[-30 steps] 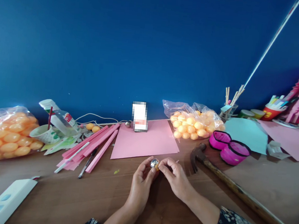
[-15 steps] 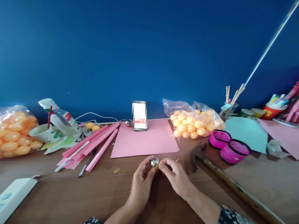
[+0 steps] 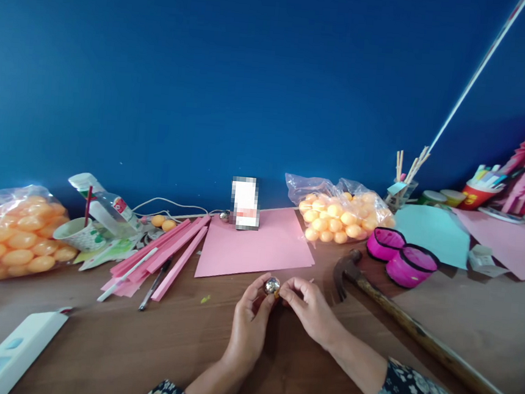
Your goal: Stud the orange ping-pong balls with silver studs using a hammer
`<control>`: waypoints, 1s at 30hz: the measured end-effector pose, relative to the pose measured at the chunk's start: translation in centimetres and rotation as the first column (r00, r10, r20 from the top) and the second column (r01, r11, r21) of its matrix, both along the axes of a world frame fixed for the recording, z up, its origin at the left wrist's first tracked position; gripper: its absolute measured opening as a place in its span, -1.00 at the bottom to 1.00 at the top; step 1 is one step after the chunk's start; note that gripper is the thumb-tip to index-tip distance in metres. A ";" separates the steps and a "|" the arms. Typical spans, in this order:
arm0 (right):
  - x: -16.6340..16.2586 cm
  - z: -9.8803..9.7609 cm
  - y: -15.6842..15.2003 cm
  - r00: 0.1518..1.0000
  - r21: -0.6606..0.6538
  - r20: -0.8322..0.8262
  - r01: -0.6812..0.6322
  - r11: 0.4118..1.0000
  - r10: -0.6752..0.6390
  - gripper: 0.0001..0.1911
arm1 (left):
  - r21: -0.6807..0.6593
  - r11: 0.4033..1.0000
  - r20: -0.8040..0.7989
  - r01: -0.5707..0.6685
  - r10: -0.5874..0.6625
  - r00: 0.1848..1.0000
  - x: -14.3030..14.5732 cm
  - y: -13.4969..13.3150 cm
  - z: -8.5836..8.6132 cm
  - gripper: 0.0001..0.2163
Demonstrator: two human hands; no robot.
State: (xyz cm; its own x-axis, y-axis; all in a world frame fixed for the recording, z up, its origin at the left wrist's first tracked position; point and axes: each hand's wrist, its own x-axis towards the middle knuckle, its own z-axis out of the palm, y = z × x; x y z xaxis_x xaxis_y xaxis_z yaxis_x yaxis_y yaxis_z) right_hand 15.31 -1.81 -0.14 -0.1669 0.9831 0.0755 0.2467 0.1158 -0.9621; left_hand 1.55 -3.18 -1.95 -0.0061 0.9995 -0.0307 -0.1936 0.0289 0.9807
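Observation:
A small shiny silver ball (image 3: pixel 272 285) sits between the thumb and fingers of my left hand (image 3: pixel 250 325), just above the brown table. My right hand (image 3: pixel 311 311) is closed in a pinch at the ball's right side. A bit of orange shows at the ball's lower right, by the right fingertips; whatever that pinch holds is mostly hidden. Beyond both hands lies a pink paper sheet (image 3: pixel 255 248). To the right, a claw hammer (image 3: pixel 388 306) rests with its head near my right hand.
Bags of orange balls (image 3: pixel 17 240) stand left and back right (image 3: pixel 334 218). Pink paper strips (image 3: pixel 165 253), a pen (image 3: pixel 154 284) and a power strip (image 3: pixel 14 347) lie left. Magenta rings (image 3: pixel 412 268) sit right; a pixelated upright object (image 3: pixel 245 203) stands behind, beside another silver ball (image 3: pixel 224 216).
Almost nothing differs. Both hands and the ball keep nearly the same place and grip, and the whole view has shifted very slightly.

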 end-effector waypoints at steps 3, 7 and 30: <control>-0.1 0.0 -0.1 1.000 0.020 0.003 0.014 1.000 -0.014 -0.77 | 0.008 1.000 -0.017 -0.021 0.021 1.000 0.1 0.0 0.2 -0.66; -0.1 0.1 -0.1 0.999 0.024 0.017 0.038 0.999 -0.038 -0.75 | 0.013 0.999 -0.039 -0.031 0.031 0.999 0.1 -0.1 0.4 -0.67; -0.5 0.1 -0.2 0.997 0.026 -0.082 0.005 1.000 -0.003 -0.76 | -0.025 1.000 0.069 0.007 -0.005 0.998 0.0 0.0 0.0 -0.63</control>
State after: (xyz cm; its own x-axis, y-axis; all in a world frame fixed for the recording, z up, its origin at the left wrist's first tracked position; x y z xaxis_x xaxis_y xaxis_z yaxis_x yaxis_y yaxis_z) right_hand 14.83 -2.03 -0.04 -0.1552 0.9812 0.1143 0.1676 0.1402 -0.9758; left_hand 1.54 -3.21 -1.98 0.0030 0.9984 -0.0563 -0.2609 0.0551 0.9638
